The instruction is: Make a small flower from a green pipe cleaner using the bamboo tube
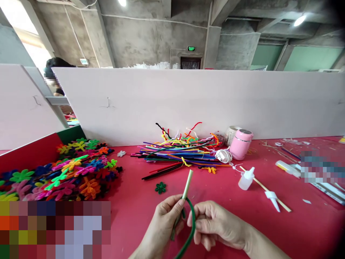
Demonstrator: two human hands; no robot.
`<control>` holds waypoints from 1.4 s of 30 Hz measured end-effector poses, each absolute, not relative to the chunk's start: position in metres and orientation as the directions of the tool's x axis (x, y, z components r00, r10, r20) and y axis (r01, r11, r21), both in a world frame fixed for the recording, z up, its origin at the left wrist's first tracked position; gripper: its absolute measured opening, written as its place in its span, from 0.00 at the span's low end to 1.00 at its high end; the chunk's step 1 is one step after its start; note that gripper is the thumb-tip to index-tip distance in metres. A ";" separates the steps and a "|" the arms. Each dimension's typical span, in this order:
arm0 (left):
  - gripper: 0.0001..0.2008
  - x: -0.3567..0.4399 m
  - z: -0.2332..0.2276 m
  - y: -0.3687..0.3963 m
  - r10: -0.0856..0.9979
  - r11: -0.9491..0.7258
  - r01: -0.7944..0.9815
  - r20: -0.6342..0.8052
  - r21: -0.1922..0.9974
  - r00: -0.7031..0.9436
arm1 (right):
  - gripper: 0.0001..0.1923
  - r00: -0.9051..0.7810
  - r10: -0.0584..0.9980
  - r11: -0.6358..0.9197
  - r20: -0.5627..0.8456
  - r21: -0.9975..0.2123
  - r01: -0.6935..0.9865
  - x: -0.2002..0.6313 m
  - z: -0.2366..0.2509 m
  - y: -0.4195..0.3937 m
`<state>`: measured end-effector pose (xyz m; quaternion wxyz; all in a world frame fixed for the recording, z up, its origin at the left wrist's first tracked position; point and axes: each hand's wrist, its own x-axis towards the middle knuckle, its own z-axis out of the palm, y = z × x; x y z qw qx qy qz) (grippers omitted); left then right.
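Observation:
My left hand (168, 219) is closed around a pale wooden stick (188, 183), which stands up tilted from the fist. A dark green pipe cleaner (192, 230) is also pinched there against the stick. From the stick the pipe cleaner arcs over to the right and runs down past the frame's lower edge. My right hand (215, 223) has its thumb and fingers closed at the arc of the pipe cleaner. A green pipe-cleaner flower (161, 187) lies on the red table just beyond my left hand.
Loose coloured pipe cleaners (178, 151) are heaped at the back, beside a pink device (242, 144) and a white plug (223, 156). Pipe-cleaner flowers (72, 169) pile up on the left. A glue bottle (246, 179) and a thin stick (260, 184) lie right. A white partition (188, 100) stands behind.

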<state>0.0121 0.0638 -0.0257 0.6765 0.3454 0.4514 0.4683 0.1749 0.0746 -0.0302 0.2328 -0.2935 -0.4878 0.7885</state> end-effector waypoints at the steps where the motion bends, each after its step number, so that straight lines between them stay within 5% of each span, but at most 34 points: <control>1: 0.14 0.010 -0.027 0.064 0.947 0.320 -0.333 -0.287 0.887 0.147 | 0.14 -0.713 0.655 -0.423 -0.251 -0.903 -0.071 0.173 -0.032 0.075; 6: 0.13 0.004 -0.030 0.067 0.948 0.308 -0.286 -0.267 0.908 0.174 | 0.11 -0.509 0.812 -0.380 -0.286 -0.920 -0.090 0.175 -0.037 0.081; 13: 0.14 0.010 -0.025 0.059 0.913 0.359 -0.200 -0.299 0.912 0.276 | 0.14 -0.382 0.916 -0.161 -0.126 -0.985 -0.062 0.176 -0.030 0.078; 18: 0.14 0.011 -0.025 0.057 0.877 0.405 -0.155 -0.335 0.901 0.346 | 0.15 -0.391 0.920 0.024 0.009 -0.999 0.034 0.171 -0.028 0.075; 31: 0.14 0.017 -0.021 0.052 0.896 0.288 0.099 -0.305 0.952 0.323 | 0.17 -0.431 0.902 0.046 -0.022 -0.988 0.146 0.174 -0.029 0.075; 42: 0.14 0.017 -0.029 0.053 0.934 0.309 -0.069 -0.290 0.948 0.208 | 0.11 -0.473 0.881 0.097 0.026 -0.987 0.126 0.166 -0.022 0.066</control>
